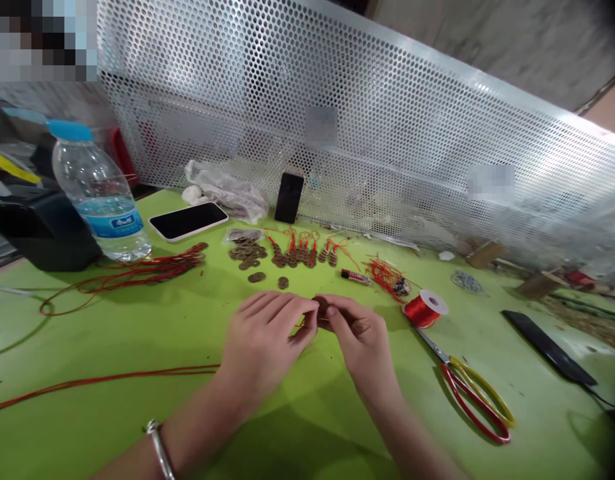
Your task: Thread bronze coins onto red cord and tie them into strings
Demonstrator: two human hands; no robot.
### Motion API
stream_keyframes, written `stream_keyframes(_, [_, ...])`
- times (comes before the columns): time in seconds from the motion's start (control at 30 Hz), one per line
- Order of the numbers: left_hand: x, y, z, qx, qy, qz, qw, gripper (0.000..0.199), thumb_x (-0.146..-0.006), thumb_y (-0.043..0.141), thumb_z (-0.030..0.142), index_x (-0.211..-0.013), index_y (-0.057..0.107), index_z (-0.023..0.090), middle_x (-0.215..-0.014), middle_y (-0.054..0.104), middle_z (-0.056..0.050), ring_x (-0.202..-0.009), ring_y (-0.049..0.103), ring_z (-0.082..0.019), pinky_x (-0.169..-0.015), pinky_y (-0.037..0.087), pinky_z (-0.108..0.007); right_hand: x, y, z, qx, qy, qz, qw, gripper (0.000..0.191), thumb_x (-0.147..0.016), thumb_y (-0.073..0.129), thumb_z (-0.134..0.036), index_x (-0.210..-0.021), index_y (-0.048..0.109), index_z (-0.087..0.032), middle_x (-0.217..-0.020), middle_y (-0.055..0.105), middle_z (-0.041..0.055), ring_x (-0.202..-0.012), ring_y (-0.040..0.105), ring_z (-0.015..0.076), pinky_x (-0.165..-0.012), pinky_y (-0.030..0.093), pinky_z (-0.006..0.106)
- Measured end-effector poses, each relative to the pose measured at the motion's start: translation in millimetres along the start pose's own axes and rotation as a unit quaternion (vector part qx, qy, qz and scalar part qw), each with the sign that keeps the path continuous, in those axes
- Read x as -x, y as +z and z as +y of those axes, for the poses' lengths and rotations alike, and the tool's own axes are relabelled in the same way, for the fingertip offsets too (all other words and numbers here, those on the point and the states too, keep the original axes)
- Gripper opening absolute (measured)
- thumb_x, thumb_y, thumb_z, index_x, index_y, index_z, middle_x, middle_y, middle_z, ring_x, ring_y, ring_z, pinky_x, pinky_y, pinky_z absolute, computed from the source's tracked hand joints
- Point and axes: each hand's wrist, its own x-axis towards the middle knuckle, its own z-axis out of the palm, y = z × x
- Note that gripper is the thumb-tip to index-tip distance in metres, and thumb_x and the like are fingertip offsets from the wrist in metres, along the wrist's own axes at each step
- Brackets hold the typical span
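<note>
The right hand (365,340) pinches one round, dark brown metal coin (322,305) between thumb and fingers above the green bench (182,333). The left hand (272,333) has its fingertips pressed together at the coin's edge; what they grip I cannot tell. The coin looks dull, partly covered. Around are two black-screened phones (190,221), one blue-capped clear plastic bottle (100,193), one red-wound white spool (422,311).

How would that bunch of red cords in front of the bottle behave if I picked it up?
The red cords would probably droop, since they lie in loose curves. Strands might snag one another, because many cross and overlap. The strands themselves are likely light, as they look thin.
</note>
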Motion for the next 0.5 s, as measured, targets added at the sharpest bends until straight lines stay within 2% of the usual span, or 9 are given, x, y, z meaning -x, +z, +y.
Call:
stream_keyframes(0.23, [0.9, -0.5, -0.1, 0.001, -0.011, -0.015, 1.0, 0.009, -0.078, 0.059, 0.01, -0.075, 0.061, 0.018, -0.067, 0.069, 0.001, -0.061, 0.064, -0.015, -0.06, 0.051, -0.028, -5.9, -5.6, 3.6, -0.008, 0.035, -0.032, 0.999, 0.016, -0.075, 0.069, -0.032, -0.086, 0.073, -0.021, -0.084, 0.075, 0.0041, -0.075, 0.07, 0.0193, -0.075, 0.06, 0.037])
stream_keyframes(0.4, [0.4, -1.0, 0.7, -0.007, -0.005, -0.015, 1.0, 0.01, -0.076, 0.061, 0.008, -0.074, 0.062, 0.017, -0.065, 0.068, 0.001, -0.059, 0.063, -0.016, -0.058, 0.051, -0.029, -8.2, -6.7, 6.1, -0.001, 0.037, -0.039, 0.999, 0.012, -0.074, 0.069, -0.031, -0.079, 0.07, -0.021, -0.074, 0.072, 0.0014, -0.07, 0.068, 0.0165, -0.069, 0.059, 0.031])
stream_keyframes(0.5, [-0.9, -0.8, 2.2, 0.019, -0.023, -0.017, 0.999, 0.011, -0.076, 0.062, 0.007, -0.075, 0.064, 0.017, -0.066, 0.07, 0.0, -0.06, 0.065, -0.016, -0.058, 0.052, -0.029, -8.0, -7.5, 3.0, 0.041, 0.01, -0.038, 0.998, 0.007, -0.077, 0.064, -0.026, -0.079, 0.065, -0.02, -0.073, 0.07, 0.0015, -0.069, 0.067, 0.0162, -0.068, 0.057, 0.029])
